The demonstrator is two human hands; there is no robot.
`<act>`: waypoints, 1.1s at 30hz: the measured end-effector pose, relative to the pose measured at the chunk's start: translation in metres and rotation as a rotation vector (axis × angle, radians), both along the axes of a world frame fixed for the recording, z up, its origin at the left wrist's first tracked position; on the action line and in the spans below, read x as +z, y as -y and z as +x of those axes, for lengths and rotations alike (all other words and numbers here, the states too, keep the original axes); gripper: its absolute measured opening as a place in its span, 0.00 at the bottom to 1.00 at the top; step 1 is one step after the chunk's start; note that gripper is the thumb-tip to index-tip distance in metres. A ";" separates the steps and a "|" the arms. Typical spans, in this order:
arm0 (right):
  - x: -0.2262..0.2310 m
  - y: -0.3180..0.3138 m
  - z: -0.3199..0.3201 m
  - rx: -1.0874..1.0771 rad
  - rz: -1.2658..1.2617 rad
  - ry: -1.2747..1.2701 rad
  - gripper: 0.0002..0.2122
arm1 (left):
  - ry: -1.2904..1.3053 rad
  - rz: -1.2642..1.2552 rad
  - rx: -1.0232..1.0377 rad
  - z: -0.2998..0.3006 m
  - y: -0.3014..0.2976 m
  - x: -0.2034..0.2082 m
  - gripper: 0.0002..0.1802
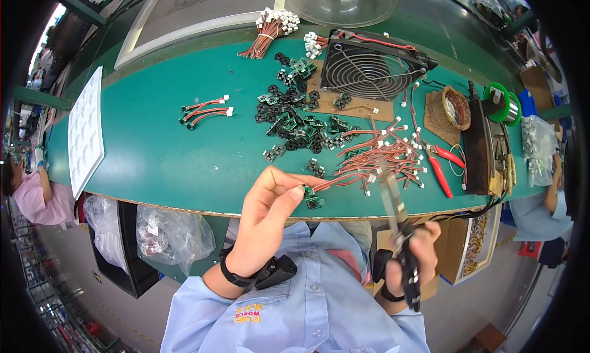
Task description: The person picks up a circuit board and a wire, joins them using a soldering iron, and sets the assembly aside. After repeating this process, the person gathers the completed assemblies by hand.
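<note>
My left hand [267, 202] is closed at the front edge of the green bench, thumb and forefinger pinching a small circuit board [313, 201] with black parts. From the board, red and white wires [344, 180] run right to white connectors. At the right, my right hand [424, 254] is wrapped round a black-handled tool [405, 248]. Its silvery front end points up at the bench and is smeared by motion, so its exact kind is unclear. Just beyond lies a loose pile of connector wires [393, 155]. Several small circuit boards [301, 128] are heaped farther back.
A black fan [372, 70] with a wire guard stands at the back. Red-handled pliers [439, 171], a round tip cleaner [455, 107] and a green wire spool [504, 106] are right. Wired boards [203, 112] and a white tray [86, 134] lie left. Co-workers sit at both sides.
</note>
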State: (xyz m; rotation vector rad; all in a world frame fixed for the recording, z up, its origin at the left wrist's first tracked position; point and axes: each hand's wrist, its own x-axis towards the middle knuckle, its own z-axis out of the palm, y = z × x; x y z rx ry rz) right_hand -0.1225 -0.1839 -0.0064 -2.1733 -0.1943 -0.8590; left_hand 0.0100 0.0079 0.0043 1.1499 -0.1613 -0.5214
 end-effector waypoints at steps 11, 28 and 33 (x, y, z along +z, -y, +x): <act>-0.029 0.017 0.030 -0.361 0.331 -0.190 0.13 | 0.018 0.016 0.160 0.002 -0.008 0.001 0.02; -0.032 0.042 0.049 -0.265 -0.411 -0.180 0.14 | 0.143 0.162 0.163 -0.004 -0.007 0.006 0.02; -0.030 0.046 0.048 -0.244 -0.485 -0.171 0.14 | 0.215 0.205 0.189 -0.005 -0.004 0.005 0.03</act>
